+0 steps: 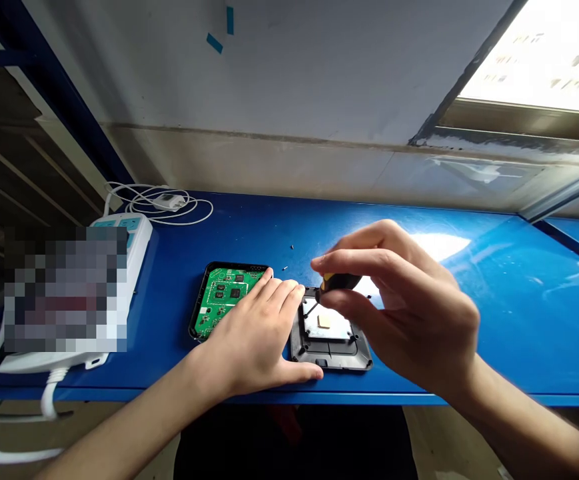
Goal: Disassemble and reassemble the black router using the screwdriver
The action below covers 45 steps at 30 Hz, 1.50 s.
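My right hand [414, 313] pinches a small screwdriver [342, 282] with a black and yellow handle. Its thin shaft slants down to the upper left of a black plastic cover [329, 360]. A silvery metal plate [336, 327] with a small tan pad [324, 322] is fixed inside that cover. My left hand [254, 333] braces the cover's left side, thumb at the front edge and fingertips near the back corner. Its index finger reaches over the edge of a green circuit board [224, 293] in a black housing, partly hidden by this hand.
Two small screws, one nearer [284, 268] and one farther [292, 247], lie on the blue table [494, 320]. At left stands a white power strip [139, 243], with a blurred-out patch over it. A coiled white cable [199, 217] lies behind it. A wall [269, 160] bounds the back.
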Motion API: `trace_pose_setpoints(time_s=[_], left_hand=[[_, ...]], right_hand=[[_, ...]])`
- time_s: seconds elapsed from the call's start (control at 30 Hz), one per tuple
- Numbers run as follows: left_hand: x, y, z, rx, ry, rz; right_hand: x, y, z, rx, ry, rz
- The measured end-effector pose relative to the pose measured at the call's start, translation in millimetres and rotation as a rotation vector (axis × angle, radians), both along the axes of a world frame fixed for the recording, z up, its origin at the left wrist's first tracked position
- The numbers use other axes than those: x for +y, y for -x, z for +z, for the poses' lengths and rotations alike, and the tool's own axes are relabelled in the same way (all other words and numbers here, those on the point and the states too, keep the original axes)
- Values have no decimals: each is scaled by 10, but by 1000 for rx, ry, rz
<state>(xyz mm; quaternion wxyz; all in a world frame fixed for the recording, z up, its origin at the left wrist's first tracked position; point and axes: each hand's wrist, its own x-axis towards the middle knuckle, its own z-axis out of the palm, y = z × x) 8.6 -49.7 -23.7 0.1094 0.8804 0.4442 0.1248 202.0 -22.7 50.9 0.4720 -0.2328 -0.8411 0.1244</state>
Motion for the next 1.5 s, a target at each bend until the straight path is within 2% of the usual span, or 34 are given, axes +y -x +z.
trace_pose_setpoints(time_s=[0.13, 0.37, 0.5, 0.6, 0.77, 1.0, 1.2, 1.33, 1.5], left_hand=[[-1, -2, -8, -5, -3, 2], [6, -14, -36, -11, -32, -6], [10, -16, -34, -1, -32, -11], [12, -15, -58, -7, -37, -9], [6, -8, -81, -7, -50, -8], [-3, -8, -10, 4, 1, -8], [1, -10, -38, -39, -49, -17], [5, -6, -24, -37, -45, -1], [8, 4, -41, -37, -49, -15]], right_hand=[[-21, 8, -10, 6, -31, -51], [-2, 16, -129, 69, -33, -2], [-4, 3, -152, 99, -36, -71], [-32, -12, -190, 81, 15, -78], [-7, -23, -266, 126, 132, 21], [-31, -13, -101, 24, -49, -34], [-154, 11, -54, -88, -24, -70], [-126, 19, -52, -32, -24, -60], [-128, 26, -49, -18, -32, -137]])
